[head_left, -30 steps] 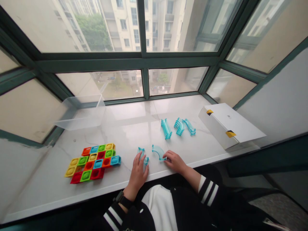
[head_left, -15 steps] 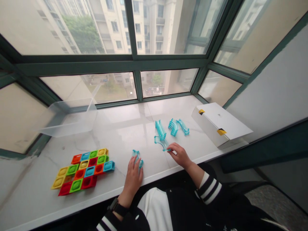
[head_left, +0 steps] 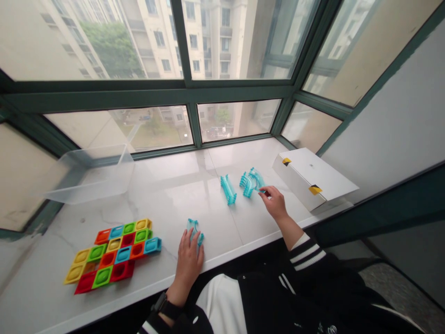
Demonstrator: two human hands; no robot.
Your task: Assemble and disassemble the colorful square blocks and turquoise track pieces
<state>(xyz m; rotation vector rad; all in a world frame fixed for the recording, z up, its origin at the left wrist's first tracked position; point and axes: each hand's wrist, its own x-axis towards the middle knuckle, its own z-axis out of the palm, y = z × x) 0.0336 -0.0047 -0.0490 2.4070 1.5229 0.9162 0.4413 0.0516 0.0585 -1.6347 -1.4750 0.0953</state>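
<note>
My left hand (head_left: 189, 257) lies on the worktop with fingers outstretched and slightly apart. Its fingertips touch a translucent teal curved track piece (head_left: 193, 225), partly covered by the fingers. Farther right, my right hand (head_left: 274, 200) pinches the near end of another teal curved track piece (head_left: 256, 176) between thumb and fingers. That piece sits against a stack of curved track pieces (head_left: 246, 184); whether they touch is hard to tell. Left of them, a stack of straight-looking teal track pieces (head_left: 228, 190) lies by itself.
Colourful square blocks with round hollows (head_left: 123, 254) lie grouped at the left on the white worktop (head_left: 167, 185). Behind them stands a clear plastic bin (head_left: 93, 192). A white box with yellow-black tabs (head_left: 318, 178) is at the right. Green-framed windows (head_left: 153, 95) border the back.
My right hand has moved right and away from me, carrying the curved track piece from beside the straight stack to the curved ones. My left hand has drawn back slightly. The view has shifted a little.
</note>
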